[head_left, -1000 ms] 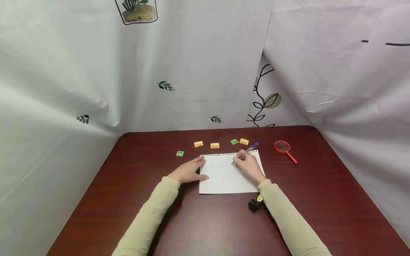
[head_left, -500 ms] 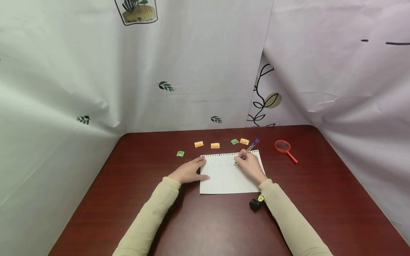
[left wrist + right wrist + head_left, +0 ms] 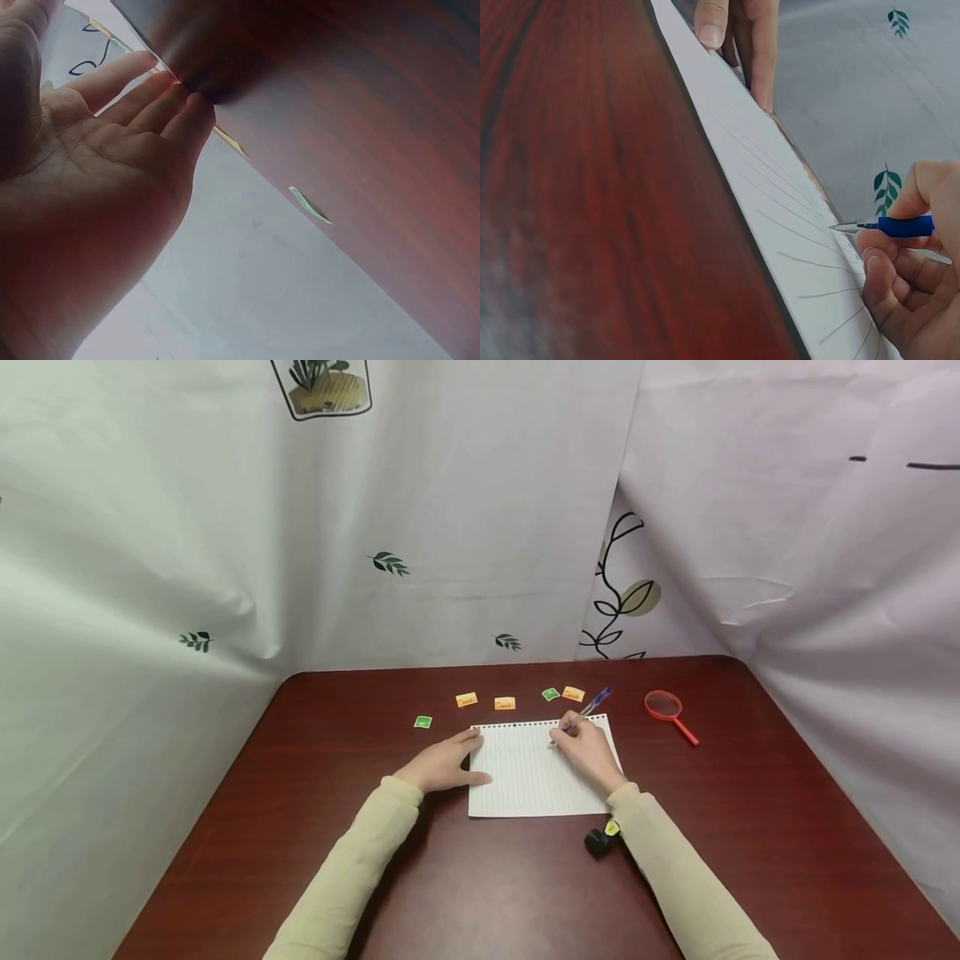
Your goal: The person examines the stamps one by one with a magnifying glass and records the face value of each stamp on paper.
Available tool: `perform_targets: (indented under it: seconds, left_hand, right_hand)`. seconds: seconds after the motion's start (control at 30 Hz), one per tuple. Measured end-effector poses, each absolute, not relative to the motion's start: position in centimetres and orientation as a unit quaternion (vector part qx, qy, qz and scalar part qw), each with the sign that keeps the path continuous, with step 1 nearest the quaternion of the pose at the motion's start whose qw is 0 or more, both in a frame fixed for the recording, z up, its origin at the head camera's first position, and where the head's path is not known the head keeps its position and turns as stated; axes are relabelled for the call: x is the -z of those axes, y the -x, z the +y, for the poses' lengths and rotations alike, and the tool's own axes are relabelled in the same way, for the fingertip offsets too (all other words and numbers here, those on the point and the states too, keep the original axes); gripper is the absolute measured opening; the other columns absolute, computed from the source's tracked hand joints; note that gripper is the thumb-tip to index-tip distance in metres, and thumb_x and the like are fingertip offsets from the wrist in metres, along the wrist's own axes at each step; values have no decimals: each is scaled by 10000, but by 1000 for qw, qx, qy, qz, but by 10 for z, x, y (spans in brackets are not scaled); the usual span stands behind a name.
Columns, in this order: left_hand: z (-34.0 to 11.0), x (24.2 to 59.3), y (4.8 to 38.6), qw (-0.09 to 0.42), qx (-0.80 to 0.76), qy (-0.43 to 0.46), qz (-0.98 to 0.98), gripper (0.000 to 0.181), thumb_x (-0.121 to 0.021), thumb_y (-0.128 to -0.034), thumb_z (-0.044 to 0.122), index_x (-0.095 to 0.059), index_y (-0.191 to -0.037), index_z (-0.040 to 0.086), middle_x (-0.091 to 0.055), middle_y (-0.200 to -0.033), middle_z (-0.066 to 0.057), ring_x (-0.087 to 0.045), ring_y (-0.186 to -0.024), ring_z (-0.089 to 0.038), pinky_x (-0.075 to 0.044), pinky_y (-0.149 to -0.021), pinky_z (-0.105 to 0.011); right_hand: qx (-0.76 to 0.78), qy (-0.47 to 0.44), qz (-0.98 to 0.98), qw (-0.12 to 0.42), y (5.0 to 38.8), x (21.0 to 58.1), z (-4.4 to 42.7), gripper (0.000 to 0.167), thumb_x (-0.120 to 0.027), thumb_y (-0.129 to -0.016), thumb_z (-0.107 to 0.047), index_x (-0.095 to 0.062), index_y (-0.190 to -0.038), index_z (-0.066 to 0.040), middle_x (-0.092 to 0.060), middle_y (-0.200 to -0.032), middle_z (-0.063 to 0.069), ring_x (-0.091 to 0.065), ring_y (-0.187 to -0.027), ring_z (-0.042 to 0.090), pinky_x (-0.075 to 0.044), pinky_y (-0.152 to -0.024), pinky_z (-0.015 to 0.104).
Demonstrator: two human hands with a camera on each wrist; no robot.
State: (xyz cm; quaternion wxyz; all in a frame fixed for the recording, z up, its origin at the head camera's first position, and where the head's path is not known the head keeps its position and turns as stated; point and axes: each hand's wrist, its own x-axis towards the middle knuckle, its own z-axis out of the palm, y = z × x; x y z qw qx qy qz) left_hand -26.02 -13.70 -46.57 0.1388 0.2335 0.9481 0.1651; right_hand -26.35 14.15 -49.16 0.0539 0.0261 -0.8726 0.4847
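A lined white sheet [image 3: 517,777] with holes along its far edge lies on the dark red table. My left hand [image 3: 442,762] rests on the sheet's left edge, thumb and fingers spread; in the left wrist view the palm of this hand [image 3: 97,172] shows with extended fingers. My right hand [image 3: 588,750] pinches a blue-capped pen [image 3: 598,698] over the upper right part of the sheet. From the right wrist view, the pen [image 3: 906,226] has its tip at the paper [image 3: 780,225], held between thumb and fingers of the right hand [image 3: 922,277]. Faint marks show near the sheet's top.
Beyond the sheet lie orange cards [image 3: 505,703] and green cards [image 3: 423,722]. A red magnifying glass [image 3: 664,706] lies at the right. A small black object [image 3: 598,843] with a yellow part sits beside the right sleeve. A patterned white cloth [image 3: 450,527] hangs behind the table [image 3: 247,827].
The pen tip and right hand have shifted very slightly to the right over the sheet since the earliest frame. My left hand stays in place on the left edge.
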Motion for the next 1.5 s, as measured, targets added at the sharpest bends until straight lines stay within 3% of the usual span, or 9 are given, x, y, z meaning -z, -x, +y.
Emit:
perform_targets:
  seconds: [0.87,1.23,1.5]
  left_hand:
    - [-137,469,261,134,-161,-236,949,855,-733,-891,504,-397,-1552,78,-310,-1631,-80,-328,-1480,-242,-367,-1139,-417]
    - [-136,468,261,135,-158,-233,950,861,-733,-889,509,-390,-1556,87,-308,-1632,-74,-333,-1477,-236,-371,-1137,-410]
    - [-136,467,259,134,-156,-231,951,859,-735,-888,510,-396,-1554,87,-309,-1632,-77,-335,-1477,-239,-374,-1134,-414]
  right_hand:
    - [-529,-7,-848,47,262,488,144,88,-595,-937,-208,-563,-934,-126,-569,-671,20,-540,-674,194,-402,-665,306]
    - [-523,-22,-851,46,265,476,160,190,-599,-1020,-227,-586,-1098,-54,-708,-1024,166,-666,-891,229,-541,-762,271]
    - [-502,-18,-864,38,265,457,182,352,-588,-1033,-343,-552,-1191,-30,-688,-1115,219,-693,-975,340,-549,-791,363]
